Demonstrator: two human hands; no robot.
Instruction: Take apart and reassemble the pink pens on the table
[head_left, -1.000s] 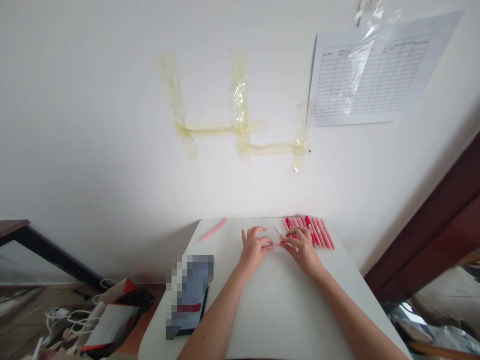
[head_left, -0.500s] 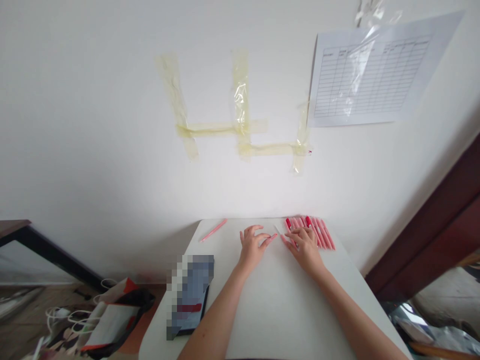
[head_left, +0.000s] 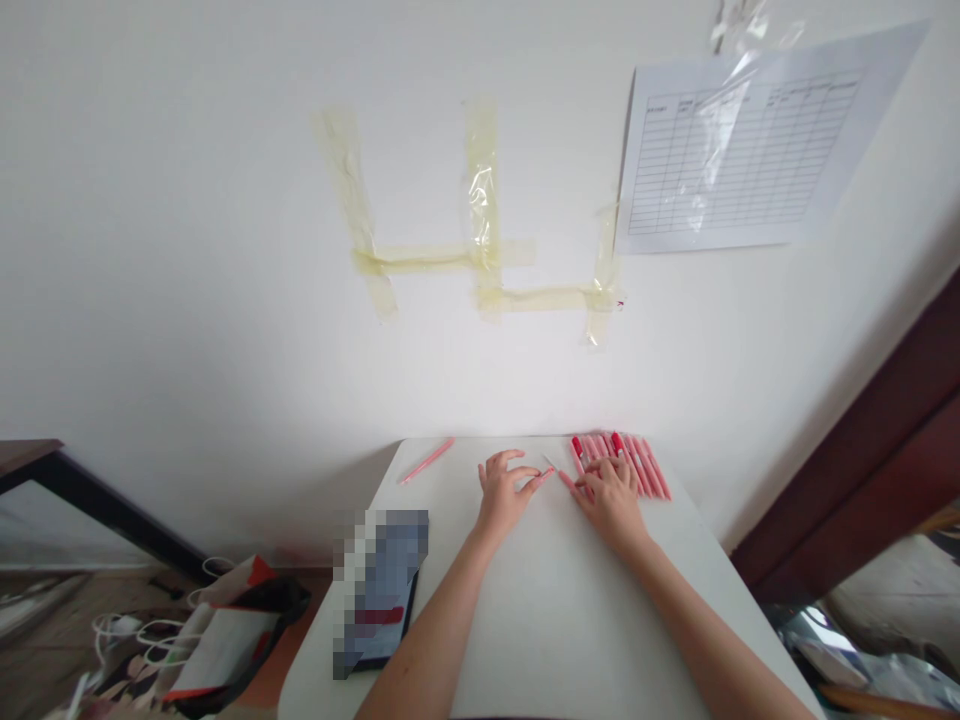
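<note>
My left hand (head_left: pixel 508 490) is closed in a pinch on a small pink-red pen part (head_left: pixel 548 472); its other fingers are raised and curved. Just to the right, my right hand (head_left: pixel 611 500) pinches a pink pen barrel (head_left: pixel 565 479) between thumb and finger. A thin whitish rod (head_left: pixel 550 462) sticks out of the barrel's end, close to the left hand's piece; I cannot tell whether they touch. Beside and partly under my right hand lies a row of several pink pens (head_left: pixel 645 465), two with darker red ends. One separate pink pen (head_left: pixel 428 461) lies at the table's back left.
A phone (head_left: pixel 386 590), partly pixelated, lies on the left of the white table (head_left: pixel 555 640). The wall (head_left: pixel 225 250) stands directly behind, with yellowed tape (head_left: pixel 480 200) and a printed sheet (head_left: pixel 742 150). Left of the table are a bag (head_left: pixel 232 640) and white cables (head_left: pixel 161 640).
My right hand has shifted slightly, and the pen barrel with its thin rod has moved a little left, nearer the left hand's piece. My left hand has hardly moved.
</note>
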